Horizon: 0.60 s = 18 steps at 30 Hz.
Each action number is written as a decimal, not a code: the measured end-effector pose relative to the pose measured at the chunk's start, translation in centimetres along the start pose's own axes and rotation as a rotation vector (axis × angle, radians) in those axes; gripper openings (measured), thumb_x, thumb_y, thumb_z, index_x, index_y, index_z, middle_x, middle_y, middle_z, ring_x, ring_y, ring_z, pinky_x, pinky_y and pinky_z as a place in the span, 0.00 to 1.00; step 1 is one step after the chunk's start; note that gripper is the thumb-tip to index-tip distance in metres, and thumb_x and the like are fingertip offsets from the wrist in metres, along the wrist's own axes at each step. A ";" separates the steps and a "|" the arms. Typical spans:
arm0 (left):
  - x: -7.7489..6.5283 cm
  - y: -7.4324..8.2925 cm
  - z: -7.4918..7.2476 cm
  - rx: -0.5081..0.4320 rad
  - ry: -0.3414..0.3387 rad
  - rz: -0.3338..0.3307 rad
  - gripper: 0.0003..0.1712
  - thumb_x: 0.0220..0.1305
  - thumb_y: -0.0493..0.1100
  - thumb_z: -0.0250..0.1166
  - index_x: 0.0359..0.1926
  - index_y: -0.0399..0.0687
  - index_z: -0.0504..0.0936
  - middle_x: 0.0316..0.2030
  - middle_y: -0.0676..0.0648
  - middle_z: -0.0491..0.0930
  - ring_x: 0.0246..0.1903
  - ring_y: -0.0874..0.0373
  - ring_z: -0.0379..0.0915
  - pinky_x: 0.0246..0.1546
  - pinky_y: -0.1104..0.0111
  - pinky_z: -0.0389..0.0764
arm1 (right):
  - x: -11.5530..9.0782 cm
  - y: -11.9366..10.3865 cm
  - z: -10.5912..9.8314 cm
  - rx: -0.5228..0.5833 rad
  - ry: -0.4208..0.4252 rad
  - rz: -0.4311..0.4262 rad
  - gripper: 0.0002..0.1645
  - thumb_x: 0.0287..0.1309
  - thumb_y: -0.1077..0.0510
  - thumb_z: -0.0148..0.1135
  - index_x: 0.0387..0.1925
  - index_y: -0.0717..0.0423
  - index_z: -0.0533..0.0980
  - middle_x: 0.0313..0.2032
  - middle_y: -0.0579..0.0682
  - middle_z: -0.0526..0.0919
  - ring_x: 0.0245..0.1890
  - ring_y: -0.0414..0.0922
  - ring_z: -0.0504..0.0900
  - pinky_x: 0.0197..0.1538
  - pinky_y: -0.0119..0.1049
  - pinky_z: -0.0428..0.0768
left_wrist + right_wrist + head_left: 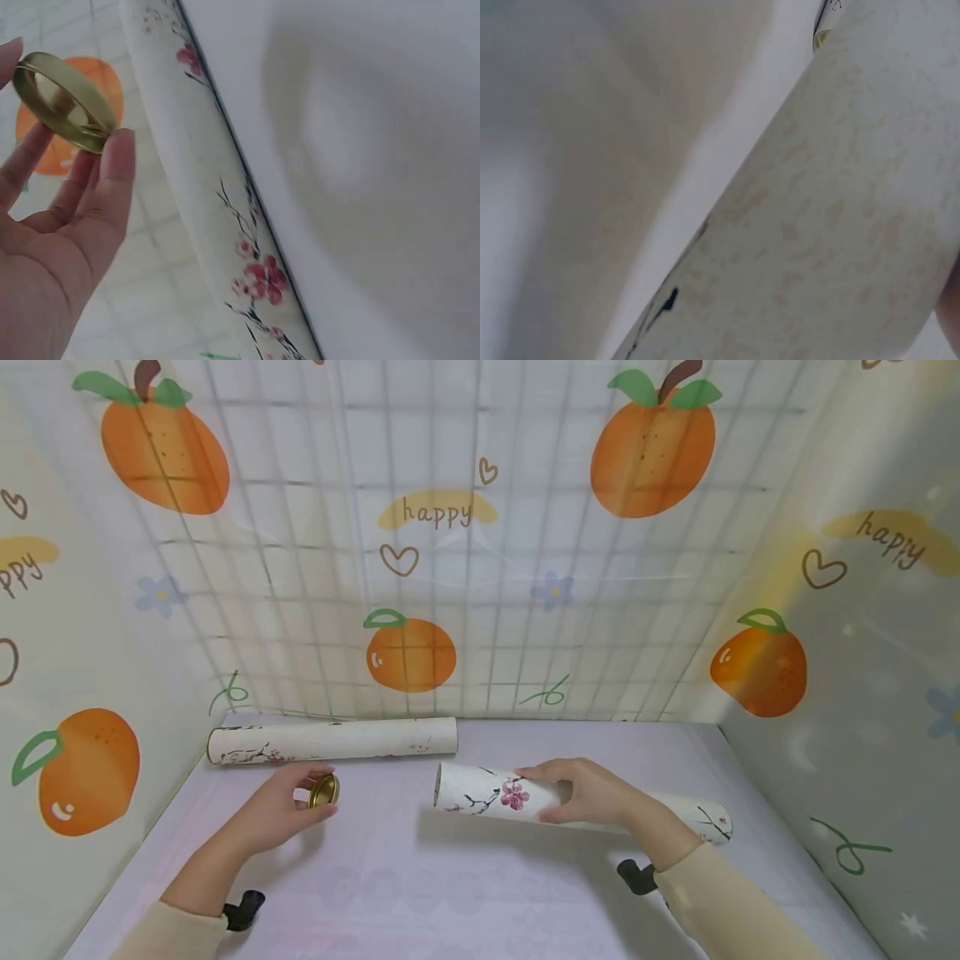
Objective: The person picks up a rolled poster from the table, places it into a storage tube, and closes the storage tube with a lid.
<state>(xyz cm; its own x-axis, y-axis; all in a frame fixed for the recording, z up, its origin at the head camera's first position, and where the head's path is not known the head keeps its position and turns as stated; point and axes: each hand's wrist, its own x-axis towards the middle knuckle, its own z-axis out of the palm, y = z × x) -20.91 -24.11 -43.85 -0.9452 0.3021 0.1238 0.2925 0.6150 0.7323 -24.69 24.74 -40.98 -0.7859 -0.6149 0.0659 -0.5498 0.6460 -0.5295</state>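
My left hand [281,810] pinches a round gold cap [325,791] by its rim, between the thumb and fingertips, above the table. In the left wrist view the gold cap [66,101] is tilted, its raised rim showing. A white cardboard tube [480,790] with a pink blossom print is in my right hand [592,789], which grips it from above near its middle. This tube lies roughly crosswise, its left end facing the cap across a gap. Speckled tube wall [802,225] fills much of the right wrist view, where the hand is mostly hidden.
A second blossom-printed tube [337,742] lies along the table's back edge, behind my left hand. The pale table [390,893] is enclosed by curtains [480,602] printed with oranges, with a wire grid at the back.
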 end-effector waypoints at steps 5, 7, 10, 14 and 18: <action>0.4 1.3 0.9 -0.019 0.009 0.000 0.34 0.61 0.51 0.74 0.65 0.48 0.74 0.55 0.47 0.76 0.56 0.50 0.74 0.51 0.60 0.82 | 0.0 0.1 0.0 -0.010 0.007 -0.023 0.40 0.48 0.46 0.79 0.65 0.34 0.76 0.59 0.42 0.81 0.54 0.43 0.79 0.52 0.41 0.77; 0.7 1.7 1.3 -0.027 0.017 0.011 0.34 0.61 0.51 0.74 0.65 0.49 0.73 0.55 0.48 0.76 0.56 0.50 0.74 0.51 0.61 0.82 | 0.0 0.1 0.1 -0.009 0.008 -0.025 0.40 0.48 0.47 0.79 0.65 0.35 0.76 0.59 0.43 0.81 0.53 0.43 0.79 0.51 0.41 0.77; 1.0 2.3 1.8 -0.045 0.027 0.030 0.34 0.60 0.49 0.74 0.65 0.50 0.73 0.55 0.48 0.75 0.56 0.51 0.74 0.51 0.64 0.82 | 0.1 0.1 0.1 0.001 0.008 -0.014 0.40 0.47 0.47 0.80 0.65 0.34 0.76 0.59 0.41 0.81 0.53 0.42 0.79 0.51 0.39 0.77; 1.2 3.0 2.4 -0.078 0.030 0.043 0.33 0.60 0.47 0.75 0.64 0.51 0.73 0.55 0.49 0.74 0.56 0.52 0.73 0.50 0.66 0.82 | 0.2 0.0 0.1 -0.002 0.009 -0.025 0.40 0.48 0.47 0.79 0.65 0.35 0.76 0.59 0.42 0.81 0.53 0.42 0.79 0.52 0.40 0.77; 1.5 3.7 3.1 -0.117 0.030 0.055 0.33 0.60 0.47 0.75 0.64 0.52 0.73 0.55 0.50 0.74 0.56 0.52 0.73 0.50 0.66 0.82 | 0.2 -0.1 0.0 -0.005 0.010 -0.024 0.40 0.48 0.47 0.79 0.65 0.35 0.76 0.59 0.43 0.81 0.53 0.43 0.79 0.52 0.41 0.78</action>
<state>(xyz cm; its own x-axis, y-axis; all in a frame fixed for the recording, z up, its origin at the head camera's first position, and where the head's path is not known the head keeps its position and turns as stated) -20.81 -19.08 -43.01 -0.9326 0.3100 0.1846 0.3267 0.5083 0.7968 -24.81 24.50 -40.95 -0.7752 -0.6257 0.0869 -0.5699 0.6334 -0.5234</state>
